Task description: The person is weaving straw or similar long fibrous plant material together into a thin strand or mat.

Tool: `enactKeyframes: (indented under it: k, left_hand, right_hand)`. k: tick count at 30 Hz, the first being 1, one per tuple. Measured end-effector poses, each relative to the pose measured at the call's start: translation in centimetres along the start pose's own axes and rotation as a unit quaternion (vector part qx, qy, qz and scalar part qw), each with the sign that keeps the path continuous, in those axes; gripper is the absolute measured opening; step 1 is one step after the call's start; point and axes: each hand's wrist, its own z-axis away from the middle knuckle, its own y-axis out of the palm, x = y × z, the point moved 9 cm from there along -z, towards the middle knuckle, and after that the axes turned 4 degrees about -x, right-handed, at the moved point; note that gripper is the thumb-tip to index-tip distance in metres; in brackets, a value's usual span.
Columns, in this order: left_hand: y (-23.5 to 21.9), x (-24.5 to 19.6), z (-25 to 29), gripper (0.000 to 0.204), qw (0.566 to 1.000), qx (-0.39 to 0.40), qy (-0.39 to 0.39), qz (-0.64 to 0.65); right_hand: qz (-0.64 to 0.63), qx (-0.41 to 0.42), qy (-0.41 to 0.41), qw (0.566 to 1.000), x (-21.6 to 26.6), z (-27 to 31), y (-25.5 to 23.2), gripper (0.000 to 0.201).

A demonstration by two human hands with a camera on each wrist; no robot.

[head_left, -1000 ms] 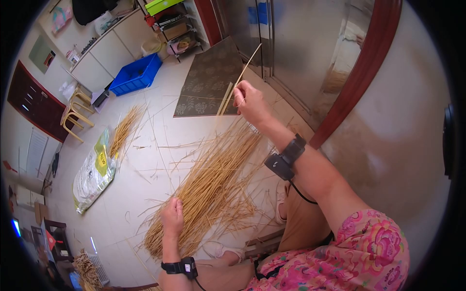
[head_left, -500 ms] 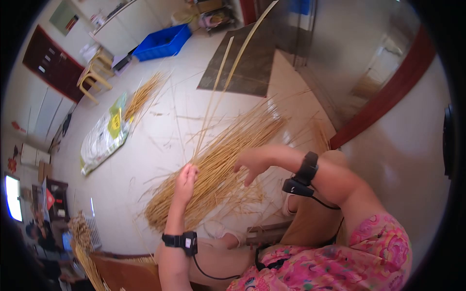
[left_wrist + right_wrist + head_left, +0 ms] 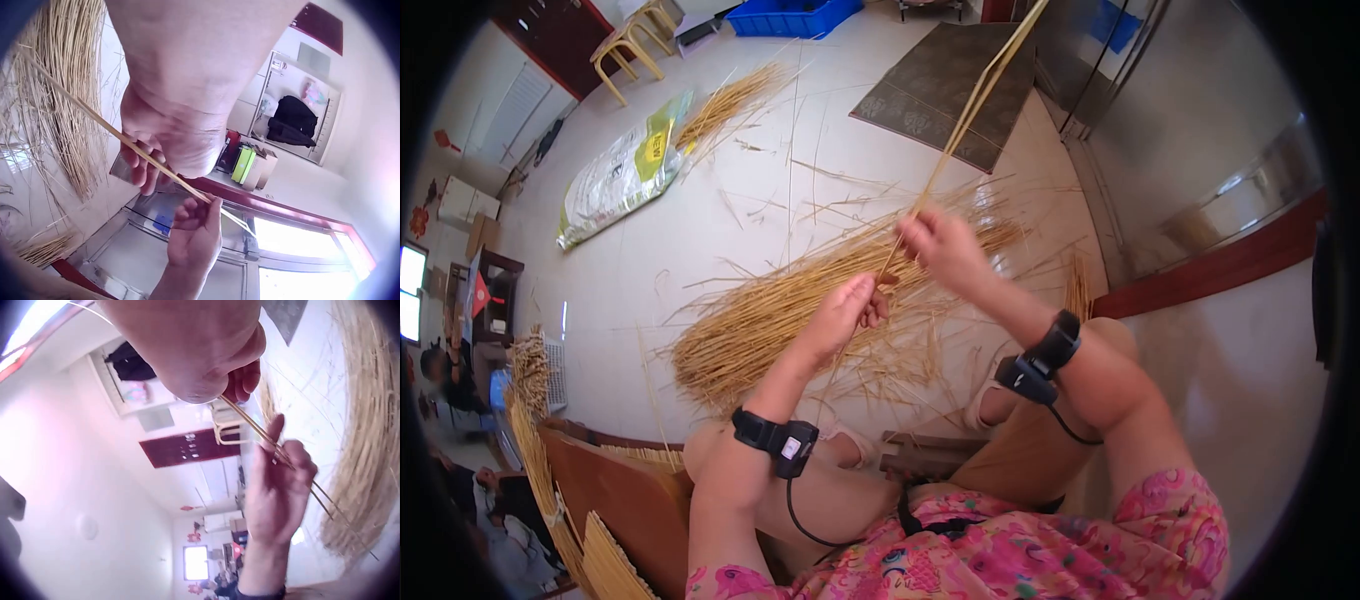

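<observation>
Thin straw stalks run lengthwise through both hands, slanting up and away to the right. My left hand pinches their lower part between thumb and fingers, the other fingers loosely bent. Just beyond it, my right hand grips the same stalks with curled fingers. In the left wrist view, the right hand's thumb and fingers pinch the stalks near their thin far part. The right wrist view shows the lower ends emerging past the left hand. Below both hands, a large pile of straw lies on the floor.
A white and yellow-green bag with more straw lies at left. Ahead are a dark mat and a blue bin. A glass door stands at right. A brown board is by the left leg.
The right hand came down from far up the stalks, let go with fingers spread, then took hold of them close to the left hand. The left hand rose from the pile with the stalks.
</observation>
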Motion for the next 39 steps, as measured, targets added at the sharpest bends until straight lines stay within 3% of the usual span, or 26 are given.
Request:
enactKeyframes:
  k: [5, 9, 17, 23, 26, 29, 32, 35, 39]
  left_hand:
    - [-1.9, 2.2, 1.3, 0.048, 0.995, 0.032, -0.098, 0.012]
    - [-1.4, 2.7, 2.6, 0.047, 0.989, 0.064, -0.127, 0.036]
    - [-0.8, 0.5, 1.9, 0.034, 0.995, 0.012, -0.076, 0.065]
    - [-1.0, 0.8, 1.0, 0.016, 0.997, -0.03, 0.055, -0.05]
    - [-0.7, 1.1, 1.2, 0.009, 0.998, -0.012, 0.026, -0.057]
    - [-0.4, 0.6, 1.4, 0.009, 0.999, -0.012, 0.006, -0.03]
    - [-0.9, 0.3, 1.1, 0.009, 0.993, -0.06, 0.067, -0.072]
    - [-1.8, 0.4, 1.1, 0.016, 0.994, -0.099, 0.051, -0.024]
    - [-2.5, -1.1, 1.2, 0.022, 0.988, -0.117, 0.088, -0.047]
  right_hand:
    - [-0.093, -0.151, -0.047, 0.983, 1.7, -3.0, -9.6, 0.023]
    - [-0.085, -0.18, 0.024, 0.98, 0.7, -3.5, -12.7, 0.023]
    - [-0.105, -0.134, 0.022, 0.985, 0.6, -3.4, -9.5, 0.022]
    - [-0.112, -0.099, 0.035, 0.988, 0.6, -2.7, -7.0, 0.019]
    - [-0.117, -0.071, 0.028, 0.99, 0.6, -2.3, -5.8, 0.017]
    - [-0.114, -0.05, 0.02, 0.992, 1.1, -2.0, -5.1, 0.015]
    - [-0.126, -0.056, 0.013, 0.99, 1.2, -2.0, -5.0, 0.015]
    - [-0.147, -0.07, 0.007, 0.987, 1.4, -1.8, -5.3, 0.016]
    - [-0.153, -0.08, 0.007, 0.985, 1.8, -1.9, -5.7, 0.016]
